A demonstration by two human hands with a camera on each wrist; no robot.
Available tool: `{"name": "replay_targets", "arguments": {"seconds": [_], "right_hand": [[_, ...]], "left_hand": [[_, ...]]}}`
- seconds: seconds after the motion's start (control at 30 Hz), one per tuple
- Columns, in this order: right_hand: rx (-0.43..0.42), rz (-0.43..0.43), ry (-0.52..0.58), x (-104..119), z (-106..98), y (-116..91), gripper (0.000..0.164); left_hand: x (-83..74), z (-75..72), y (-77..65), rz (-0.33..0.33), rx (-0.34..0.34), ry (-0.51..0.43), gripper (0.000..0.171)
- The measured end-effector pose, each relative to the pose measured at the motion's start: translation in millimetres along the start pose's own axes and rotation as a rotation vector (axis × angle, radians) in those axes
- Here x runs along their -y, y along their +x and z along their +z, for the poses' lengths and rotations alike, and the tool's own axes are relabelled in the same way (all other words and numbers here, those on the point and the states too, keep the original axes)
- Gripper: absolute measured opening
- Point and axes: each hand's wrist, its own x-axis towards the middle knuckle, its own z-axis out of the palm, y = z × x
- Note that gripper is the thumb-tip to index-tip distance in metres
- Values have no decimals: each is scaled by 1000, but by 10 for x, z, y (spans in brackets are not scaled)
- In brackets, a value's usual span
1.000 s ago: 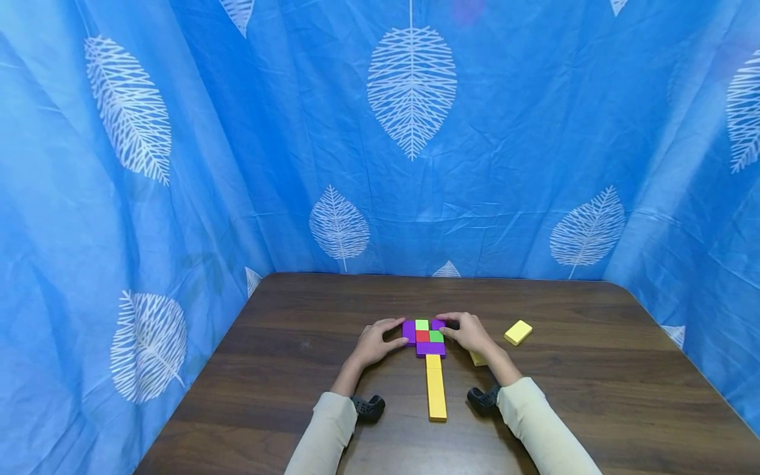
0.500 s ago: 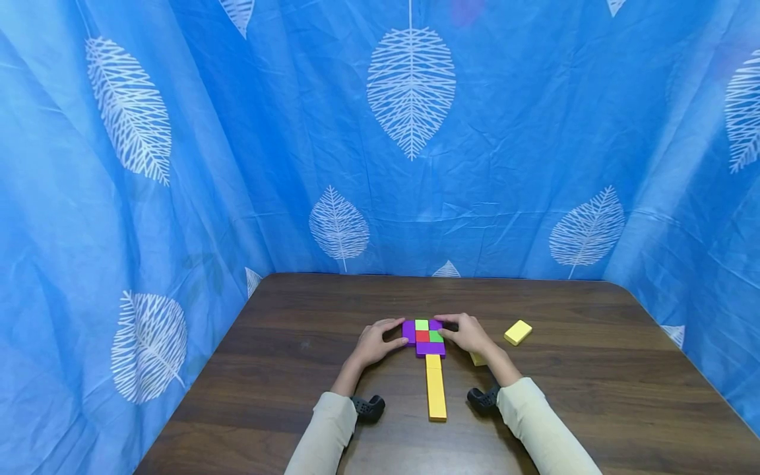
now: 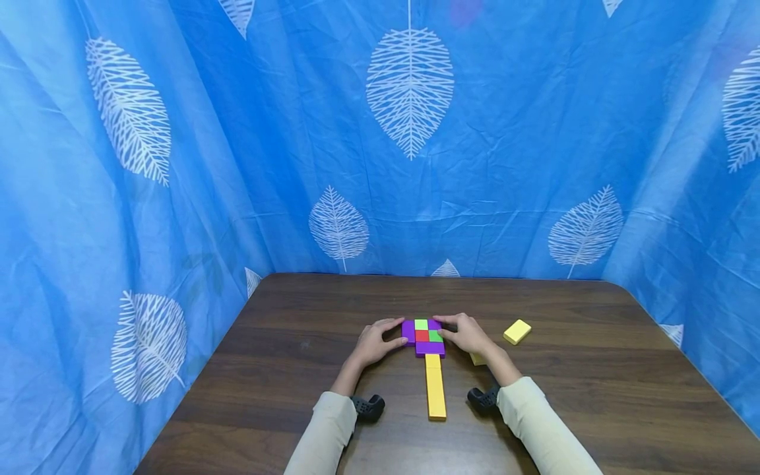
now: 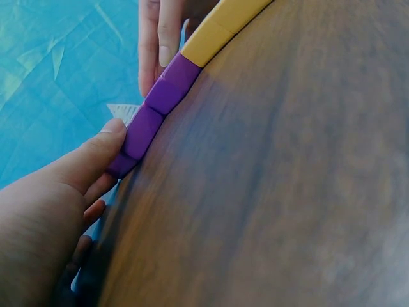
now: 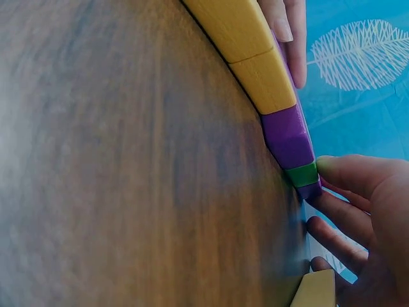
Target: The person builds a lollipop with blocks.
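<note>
Flat coloured blocks lie together on the brown table, framed by both hands. My left hand [image 3: 372, 344] touches the left side of an upright purple block [image 3: 408, 333] with thumb and index fingertips. On the other side, my right hand [image 3: 471, 334] has its index fingertip at the upper right purple block [image 3: 435, 324] and its thumb at a green block [image 3: 435, 336]. Between them sit a light green block [image 3: 421, 324] and a red block [image 3: 421, 336]. A wide purple block [image 3: 430, 348] lies below, with a yellow strip of blocks [image 3: 436, 389] running toward me.
A loose yellow block [image 3: 517, 332] lies right of my right hand. Another yellow block [image 3: 477, 359] is partly hidden by my right forearm. The wooden table [image 3: 594, 396] ends at a blue leaf-patterned curtain [image 3: 505, 165].
My right fingertips have moved slightly left, taking the upper right purple block with them. The narrow gap beside the light green block has closed. My left hand stays in place.
</note>
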Motion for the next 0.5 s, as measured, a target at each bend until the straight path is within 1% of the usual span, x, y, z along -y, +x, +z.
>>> {"name": "replay_targets", "arguments": {"seconds": [0.1,0.23,0.33,0.5], "right_hand": [[-1,-4,0,10,-8,-6,38],[-17,15,13,11,-8,-19,40],[-48,25,28,6,-5,-33,40],[-110,3,61,21,-49,-110,36]], "left_hand": [[-2,0,4,-4,2,3,55],[-2,0,6,-8,3,4,55],[-3,-1,7,-10,1,4,55],[-5,7,4,-17,1,6,55]]}}
